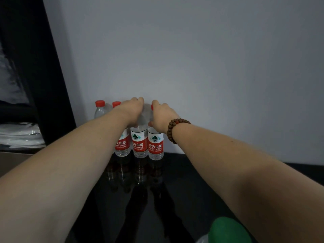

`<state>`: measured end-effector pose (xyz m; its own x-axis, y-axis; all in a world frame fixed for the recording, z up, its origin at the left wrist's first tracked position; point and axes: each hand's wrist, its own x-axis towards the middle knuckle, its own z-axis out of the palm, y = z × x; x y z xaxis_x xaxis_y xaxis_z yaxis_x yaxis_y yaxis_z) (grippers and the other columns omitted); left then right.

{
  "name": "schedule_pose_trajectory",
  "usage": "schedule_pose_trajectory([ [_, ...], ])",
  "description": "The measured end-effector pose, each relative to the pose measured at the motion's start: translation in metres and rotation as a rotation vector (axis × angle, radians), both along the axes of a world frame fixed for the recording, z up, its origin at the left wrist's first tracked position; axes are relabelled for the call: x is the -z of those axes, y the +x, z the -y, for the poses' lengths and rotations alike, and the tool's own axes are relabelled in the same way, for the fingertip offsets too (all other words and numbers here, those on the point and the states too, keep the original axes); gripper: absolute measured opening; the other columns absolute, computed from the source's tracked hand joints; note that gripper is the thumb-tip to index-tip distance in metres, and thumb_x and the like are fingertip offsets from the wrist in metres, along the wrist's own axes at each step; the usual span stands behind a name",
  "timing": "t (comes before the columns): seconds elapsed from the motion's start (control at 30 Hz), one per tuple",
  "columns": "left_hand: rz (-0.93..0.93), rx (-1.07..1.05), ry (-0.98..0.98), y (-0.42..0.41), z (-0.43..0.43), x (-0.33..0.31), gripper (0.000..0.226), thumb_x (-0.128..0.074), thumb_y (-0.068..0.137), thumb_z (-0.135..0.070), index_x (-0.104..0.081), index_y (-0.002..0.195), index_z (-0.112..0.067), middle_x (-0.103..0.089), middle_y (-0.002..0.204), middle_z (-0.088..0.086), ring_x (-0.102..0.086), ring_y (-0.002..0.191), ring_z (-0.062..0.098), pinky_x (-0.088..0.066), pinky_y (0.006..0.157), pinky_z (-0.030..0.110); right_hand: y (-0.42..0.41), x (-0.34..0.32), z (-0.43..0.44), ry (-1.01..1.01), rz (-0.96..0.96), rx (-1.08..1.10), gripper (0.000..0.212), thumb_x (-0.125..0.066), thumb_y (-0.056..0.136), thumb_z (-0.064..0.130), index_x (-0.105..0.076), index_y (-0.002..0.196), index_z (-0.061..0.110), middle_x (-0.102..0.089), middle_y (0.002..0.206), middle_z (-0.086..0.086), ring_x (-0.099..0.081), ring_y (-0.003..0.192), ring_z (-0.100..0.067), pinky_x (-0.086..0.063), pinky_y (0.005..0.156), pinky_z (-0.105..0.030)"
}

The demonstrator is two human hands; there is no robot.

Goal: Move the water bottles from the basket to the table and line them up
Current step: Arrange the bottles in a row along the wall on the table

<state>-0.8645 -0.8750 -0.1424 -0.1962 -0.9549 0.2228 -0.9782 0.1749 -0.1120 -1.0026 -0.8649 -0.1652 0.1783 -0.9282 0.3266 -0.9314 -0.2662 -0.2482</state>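
Several clear water bottles with red caps and red labels stand in a row on the glossy black table [201, 176], against the white wall. My left hand [132, 109] is closed around the top of the third bottle [139, 142]. My right hand [161, 115], with a bead bracelet on its wrist, grips the neck of the rightmost bottle [155, 146]. The leftmost bottle [100, 109] and the second bottle [122, 144] stand free, partly hidden behind my left forearm. The basket is not clearly in view.
A green rounded object [228, 230] sits at the bottom right edge, with something clear beside it. A dark vertical frame [40, 76] and white plastic sheets [19, 134] are on the left. The white wall [210, 67] closes off the table's far edge.
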Motion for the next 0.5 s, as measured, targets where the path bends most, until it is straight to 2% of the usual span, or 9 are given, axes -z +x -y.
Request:
schedule_pose_trajectory([
  [0.27, -0.024, -0.078, 0.049, -0.002, 0.002, -0.007, 0.083, -0.092, 0.071, -0.012, -0.04, 0.135, -0.009, -0.055, 0.127, 0.013, -0.061, 0.113, 0.034, -0.054, 0.084, 0.039, -0.001, 0.003, 0.004, 0.0, 0.032, -0.031, 0.056, -0.071, 0.094, 0.029, -0.041, 0.139, 0.015, -0.052, 0.13, -0.015, -0.061, 0.106, -0.03, -0.051, 0.082, -0.034],
  [0.5, -0.061, -0.136, 0.061, 0.001, 0.0, -0.012, 0.086, -0.094, 0.069, -0.02, -0.042, 0.137, -0.01, -0.057, 0.123, 0.011, -0.061, 0.11, 0.032, -0.056, 0.091, 0.042, 0.009, 0.001, 0.002, 0.01, 0.078, -0.074, 0.055, -0.07, 0.095, 0.03, -0.041, 0.14, 0.018, -0.053, 0.129, -0.012, -0.055, 0.096, -0.024, -0.045, 0.075, -0.031],
])
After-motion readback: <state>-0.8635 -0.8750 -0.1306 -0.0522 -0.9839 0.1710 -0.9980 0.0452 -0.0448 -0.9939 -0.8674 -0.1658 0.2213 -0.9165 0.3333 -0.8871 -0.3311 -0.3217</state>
